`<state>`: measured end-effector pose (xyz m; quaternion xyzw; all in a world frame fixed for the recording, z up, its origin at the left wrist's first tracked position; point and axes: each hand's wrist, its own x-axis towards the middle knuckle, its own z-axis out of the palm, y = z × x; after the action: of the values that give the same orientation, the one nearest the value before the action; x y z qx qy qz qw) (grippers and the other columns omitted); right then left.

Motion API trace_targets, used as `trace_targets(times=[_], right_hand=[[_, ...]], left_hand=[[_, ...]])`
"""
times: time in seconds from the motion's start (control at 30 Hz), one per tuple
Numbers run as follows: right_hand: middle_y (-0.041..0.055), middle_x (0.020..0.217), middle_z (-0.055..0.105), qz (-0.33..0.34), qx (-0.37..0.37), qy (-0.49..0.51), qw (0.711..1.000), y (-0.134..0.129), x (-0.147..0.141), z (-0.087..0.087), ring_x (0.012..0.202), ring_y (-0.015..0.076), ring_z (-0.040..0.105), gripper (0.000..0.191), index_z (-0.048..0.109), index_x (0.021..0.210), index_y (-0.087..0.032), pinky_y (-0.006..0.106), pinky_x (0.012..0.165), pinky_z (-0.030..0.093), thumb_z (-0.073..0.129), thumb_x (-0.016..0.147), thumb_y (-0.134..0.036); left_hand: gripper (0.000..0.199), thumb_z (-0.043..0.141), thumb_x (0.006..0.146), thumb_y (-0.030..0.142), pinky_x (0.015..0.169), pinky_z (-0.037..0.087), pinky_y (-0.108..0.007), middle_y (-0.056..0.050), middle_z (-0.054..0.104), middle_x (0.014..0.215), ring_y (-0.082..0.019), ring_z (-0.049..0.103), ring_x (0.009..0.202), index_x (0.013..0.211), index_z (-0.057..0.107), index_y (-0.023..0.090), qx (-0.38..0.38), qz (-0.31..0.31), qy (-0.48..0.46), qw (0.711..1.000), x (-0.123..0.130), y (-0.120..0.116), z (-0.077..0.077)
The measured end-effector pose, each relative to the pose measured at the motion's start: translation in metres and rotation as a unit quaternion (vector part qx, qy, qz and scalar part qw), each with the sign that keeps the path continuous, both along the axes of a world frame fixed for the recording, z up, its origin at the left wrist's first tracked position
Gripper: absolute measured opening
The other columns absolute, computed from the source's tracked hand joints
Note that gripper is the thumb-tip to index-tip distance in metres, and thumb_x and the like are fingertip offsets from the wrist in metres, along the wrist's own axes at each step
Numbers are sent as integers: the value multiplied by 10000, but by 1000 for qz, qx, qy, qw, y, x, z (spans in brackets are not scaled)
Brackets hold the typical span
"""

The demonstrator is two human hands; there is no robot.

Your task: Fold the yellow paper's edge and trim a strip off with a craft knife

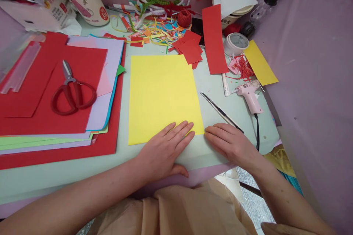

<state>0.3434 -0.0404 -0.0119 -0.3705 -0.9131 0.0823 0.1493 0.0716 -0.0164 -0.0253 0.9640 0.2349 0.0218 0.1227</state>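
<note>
A yellow sheet of paper (pixel 162 91) lies flat on the pale green tabletop. My left hand (pixel 168 147) rests on its lower right part, fingers spread and pointing up to the right, thumb over the table's front edge. At the sheet's lower right corner lies my right hand (pixel 228 141), palm down, fingers extended close together and nothing visible in them; their tips are by the corner. Just above my right hand a craft knife (pixel 220 111) lies diagonally, with a white stick-like thing partly under it.
Red-handled scissors (pixel 69 91) lie on stacked coloured paper (pixel 114 132) at the left. A pink glue gun (pixel 250 97) with a black cord is at the right. Behind are a red strip (pixel 215 40), paper scraps (pixel 157 31), a white jar (pixel 236 44) and a bottle (pixel 85 0).
</note>
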Motion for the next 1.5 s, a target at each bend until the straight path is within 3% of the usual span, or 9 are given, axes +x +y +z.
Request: trace_targets(times=[0.17, 0.37, 0.47, 0.6, 0.7, 1.0, 1.23, 1.5], right_hand=[[111, 1033, 672, -50, 20, 69, 996, -7, -2, -1, 950, 211, 598, 198, 618, 1061, -155, 378, 817, 529, 599, 875, -91], [145, 1082, 660, -81, 54, 109, 989, -17, -22, -5, 982, 245, 602, 354, 590, 1184, -122, 424, 845, 531, 624, 834, -82], [148, 1099, 667, -84, 89, 106, 987, -20, -28, -3, 1005, 261, 604, 387, 591, 1209, -118, 440, 855, 530, 638, 826, -90], [158, 1131, 674, -39, 75, 87, 993, -21, -33, 2, 1036, 270, 606, 394, 600, 1221, -75, 437, 864, 540, 650, 831, -101], [155, 1162, 677, 12, 47, 86, 995, -18, -41, 2, 1072, 264, 609, 384, 605, 1224, -47, 425, 901, 548, 647, 848, -114], [152, 1237, 659, 42, 23, 64, 997, -13, -47, -11, 1147, 260, 600, 372, 613, 1241, -30, 403, 987, 549, 612, 888, -145], [152, 1233, 661, 33, 0, 89, 995, -12, -46, -12, 1148, 235, 605, 395, 598, 1263, -42, 375, 1006, 543, 617, 875, -108], [168, 1195, 662, 29, -5, 147, 989, -11, -42, -19, 1126, 248, 591, 393, 594, 1241, -47, 420, 966, 554, 605, 849, -67]], left_hand=[[1002, 447, 829, 798, 1225, 84, -422, -142, 168, 1614, -276, 145, 1500, 1513, 298, 81, 7, 0, -7, 1000, 1, 0, -1], [970, 434, 856, 775, 1222, 105, -445, -127, 208, 1609, -269, 134, 1501, 1515, 288, 79, 38, 10, -34, 999, -6, -2, 13], [788, 448, 928, 665, 1190, 206, -449, -146, 327, 1563, -286, 234, 1467, 1445, 410, 72, 50, 23, -60, 997, -17, -10, 21], [400, 488, 1002, 342, 1053, 392, -409, -155, 577, 1350, -277, 481, 1287, 1288, 559, 71, 63, 42, -101, 992, -36, -20, 24], [329, 495, 1003, 285, 1007, 437, -404, -143, 646, 1229, -256, 557, 1171, 1235, 588, 70, 65, 26, -107, 992, -45, -22, 22], [360, 529, 988, 305, 1029, 448, -442, -161, 600, 1304, -269, 535, 1197, 1264, 576, 78, 44, 11, -76, 996, -55, -19, 17], [491, 511, 990, 402, 992, 404, -421, -161, 556, 1364, -280, 501, 1181, 1335, 527, 54, 29, 17, -36, 999, -56, -18, 21], [694, 521, 897, 662, 817, 381, -410, -28, 402, 1532, -234, 496, 1001, 1427, 465, 219, 30, -61, 77, 995, -41, 2, 39]])
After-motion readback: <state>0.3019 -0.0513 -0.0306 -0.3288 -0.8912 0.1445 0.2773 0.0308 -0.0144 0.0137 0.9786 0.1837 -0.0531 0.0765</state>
